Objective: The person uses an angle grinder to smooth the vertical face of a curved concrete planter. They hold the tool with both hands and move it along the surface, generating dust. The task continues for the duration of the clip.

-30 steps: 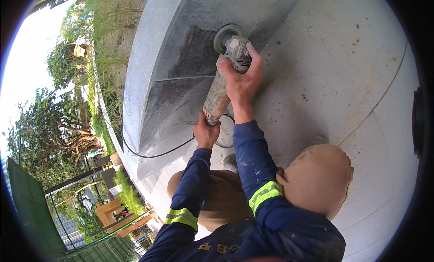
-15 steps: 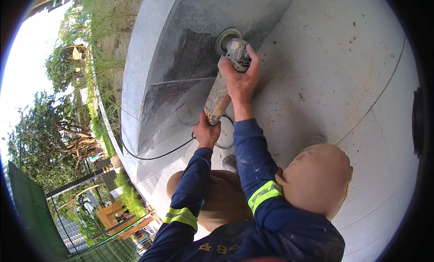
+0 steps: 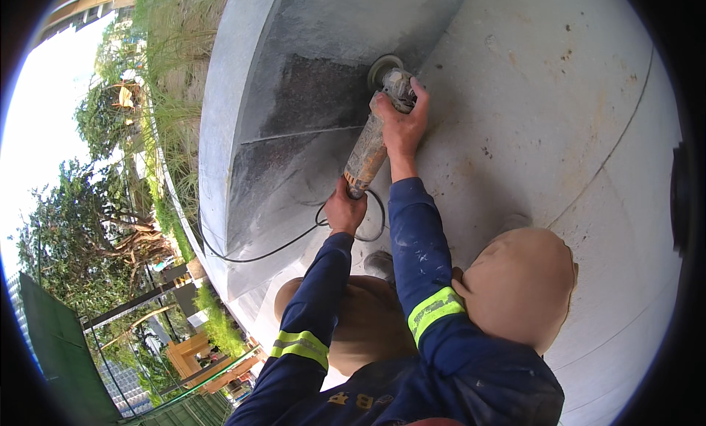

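Observation:
Both my hands hold a dusty, worn angle grinder point(image 3: 367, 148), stretched out away from me. My left hand point(image 3: 345, 207) is wrapped round its rear end, where the cord comes out. Up at the gear head, my right hand point(image 3: 403, 128) grips with the thumb on one side and fingers on the other. The round grinding disc point(image 3: 384, 71) lies against the grey side wall point(image 3: 323, 95), close to the corner where wall meets floor. Around it the wall surface is dark and partly rubbed. Whether the disc spins cannot be made out.
A black cord point(image 3: 257, 260) loops from the grinder over the wall's edge. The grey concrete floor point(image 3: 559, 132) carries small dirt specks and a curved joint line. Past the wall's pale top point(image 3: 220, 109) are grass point(image 3: 173, 65), trees and a green fence point(image 3: 62, 345).
The grinder has shifted slightly right and nearer to me along the wall, toward the floor corner, with both hands still on it. The disc now shows at a different tilt.

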Motion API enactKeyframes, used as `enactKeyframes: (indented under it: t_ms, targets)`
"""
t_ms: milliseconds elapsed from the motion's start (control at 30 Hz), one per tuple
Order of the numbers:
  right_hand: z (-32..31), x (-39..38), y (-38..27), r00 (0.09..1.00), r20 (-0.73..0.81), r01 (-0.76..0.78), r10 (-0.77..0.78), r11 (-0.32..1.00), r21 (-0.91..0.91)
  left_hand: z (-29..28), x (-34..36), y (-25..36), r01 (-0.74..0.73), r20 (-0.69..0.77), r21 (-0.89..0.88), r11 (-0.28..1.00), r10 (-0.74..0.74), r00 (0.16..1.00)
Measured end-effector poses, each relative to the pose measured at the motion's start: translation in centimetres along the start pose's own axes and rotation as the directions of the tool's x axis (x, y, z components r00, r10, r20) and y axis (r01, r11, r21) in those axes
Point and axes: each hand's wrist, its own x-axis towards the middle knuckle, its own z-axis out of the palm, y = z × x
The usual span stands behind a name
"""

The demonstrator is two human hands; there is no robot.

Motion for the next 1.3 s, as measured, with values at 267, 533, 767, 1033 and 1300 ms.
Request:
enactKeyframes:
  t_ms: [267,533,767,1033,1300]
  targets:
    - [-0.2,-0.2,-0.8,0.998,0.039,0.05,-0.05,0.999,-0.001,1.2,-1.0,0.0,0.004,-0.051,-0.05,0.999,-0.007,0.999]
    - [0.6,-1.3,-1.6,0.994,0.035,0.109,-0.106,0.99,-0.088,0.3,-1.4,-0.2,0.023,-0.048,-0.107,0.994,-0.028,0.998]
    - [-0.2,-1.3,-0.2,0.999,0.009,0.053,-0.052,0.994,-0.095,0.3,-1.2,-0.8,0.038,0.009,-0.02,0.999,-0.038,0.999]
    - [1.2,-1.5,-3.5,0.987,0.081,0.136,-0.138,0.99,0.031,0.3,-0.4,-0.5,-0.057,-0.173,-0.094,0.994,0.04,0.984]
    - [0.2,-0.9,-2.2,0.995,0.07,0.07,-0.07,0.998,0.002,0.8,-0.7,-0.4,-0.044,-0.095,-0.027,0.999,0.042,0.995]
